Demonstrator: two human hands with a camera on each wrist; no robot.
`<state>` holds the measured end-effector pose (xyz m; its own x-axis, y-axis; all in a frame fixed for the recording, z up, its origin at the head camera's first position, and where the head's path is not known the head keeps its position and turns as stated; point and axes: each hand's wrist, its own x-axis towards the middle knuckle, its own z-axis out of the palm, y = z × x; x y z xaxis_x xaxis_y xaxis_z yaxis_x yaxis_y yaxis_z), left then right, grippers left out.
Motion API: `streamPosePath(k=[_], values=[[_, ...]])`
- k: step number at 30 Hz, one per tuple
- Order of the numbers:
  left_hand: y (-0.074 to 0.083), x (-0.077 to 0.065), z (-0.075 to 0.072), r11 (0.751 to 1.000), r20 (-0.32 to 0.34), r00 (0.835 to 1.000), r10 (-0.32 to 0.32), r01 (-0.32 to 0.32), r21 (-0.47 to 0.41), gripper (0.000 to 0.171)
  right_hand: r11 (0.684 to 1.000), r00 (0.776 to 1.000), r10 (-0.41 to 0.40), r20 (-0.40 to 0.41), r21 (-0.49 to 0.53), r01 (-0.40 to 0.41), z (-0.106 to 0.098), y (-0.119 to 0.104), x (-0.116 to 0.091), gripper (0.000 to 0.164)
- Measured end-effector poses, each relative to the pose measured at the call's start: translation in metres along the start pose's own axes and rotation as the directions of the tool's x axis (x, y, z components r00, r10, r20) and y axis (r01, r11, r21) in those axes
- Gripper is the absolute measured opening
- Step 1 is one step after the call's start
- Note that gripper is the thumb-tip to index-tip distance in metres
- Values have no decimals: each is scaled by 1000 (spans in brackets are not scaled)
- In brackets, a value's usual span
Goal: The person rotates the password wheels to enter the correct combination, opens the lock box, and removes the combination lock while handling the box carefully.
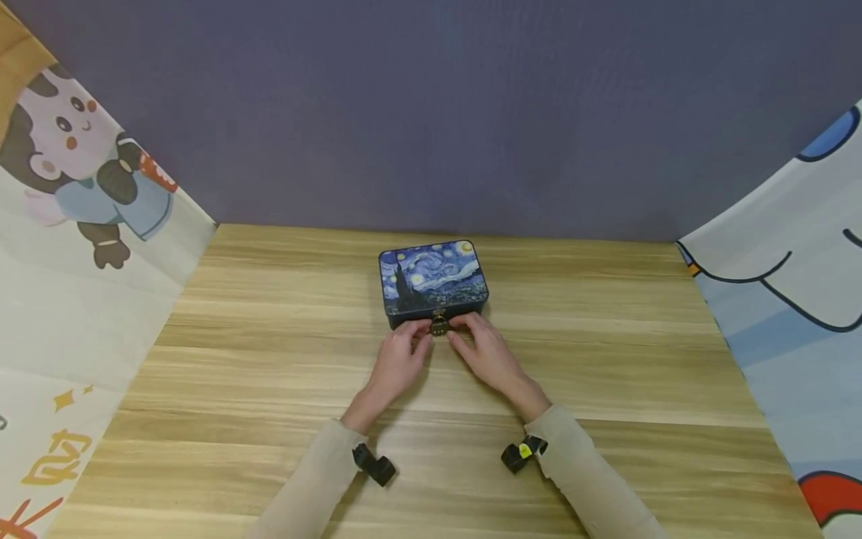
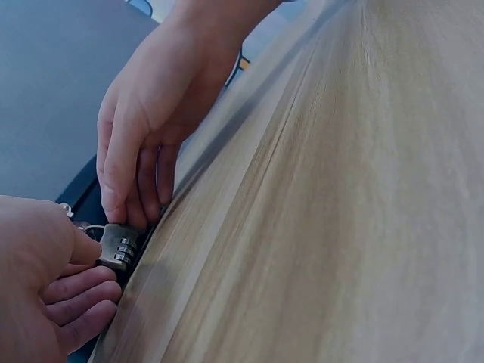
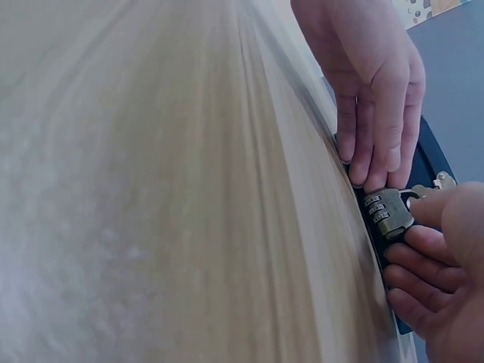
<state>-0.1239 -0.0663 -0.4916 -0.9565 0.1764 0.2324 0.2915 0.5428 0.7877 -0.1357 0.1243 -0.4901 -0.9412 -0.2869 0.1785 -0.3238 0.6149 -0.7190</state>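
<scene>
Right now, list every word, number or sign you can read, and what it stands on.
Nothing reads with certainty.
Padlock: dial markings, too small and blurred.
Cloth on the left: yellow character, too stylised to be sure; red character, cut off by the picture's edge.

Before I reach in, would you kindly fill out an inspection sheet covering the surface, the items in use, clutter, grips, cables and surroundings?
Surface: wood-grain table, bare around the box.
Box: lid closed, swirling night-sky picture on top, standing near the table's far edge.
Padlock: at the box's front clasp, number dials showing; whether it is locked cannot be told.
Clutter: nothing seen.
Left grip: fingertips at the padlock's left side; pinching or merely touching is unclear.
Right grip: fingertips at its right side; equally unclear.
Cables: nothing seen.
Surroundings: dark blue-grey panel behind, cartoon-printed sheets at both sides.
</scene>
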Motion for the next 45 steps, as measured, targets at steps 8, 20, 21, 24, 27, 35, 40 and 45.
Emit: streamPosePath(k=[8, 20, 21, 24, 27, 35, 40, 45], values=[[-1, 1, 5, 1000, -51, 999, 15, -15, 7, 20, 998, 1000, 22, -22, 55, -21, 0, -1, 0, 20], [-2, 1, 8, 1000, -85, 996, 23, -23, 1, 18, 991, 998, 55, -17, 125, -53, 0, -1, 1, 17], [-2, 1, 9, 1000, -84, 996, 21, -21, -1, 18, 990, 998, 57, -18, 130, -54, 0, -1, 1, 17], [-2, 1, 9, 1000, -85, 996, 18, -18, -4, 18, 989, 998, 63, -18, 135, -60, 1, 0, 1, 17], [-1, 0, 9, 1000, -88, 996, 18, -19, -9, 18, 988, 998, 68, -15, 140, -65, 1, 1, 1, 17], [-2, 0, 9, 1000, -86, 996, 7, -8, -13, 18, 984, 997, 74, -8, 161, -72, 0, 0, 0, 16], [-3, 1, 10, 1000, -92, 996, 1, -4, -28, 18, 982, 997, 75, -6, 176, -73, -1, 0, 0, 16], [-2, 1, 10, 999, -89, 996, -15, 12, -34, 19, 983, 997, 76, -3, 170, -74, 0, -1, 1, 17]])
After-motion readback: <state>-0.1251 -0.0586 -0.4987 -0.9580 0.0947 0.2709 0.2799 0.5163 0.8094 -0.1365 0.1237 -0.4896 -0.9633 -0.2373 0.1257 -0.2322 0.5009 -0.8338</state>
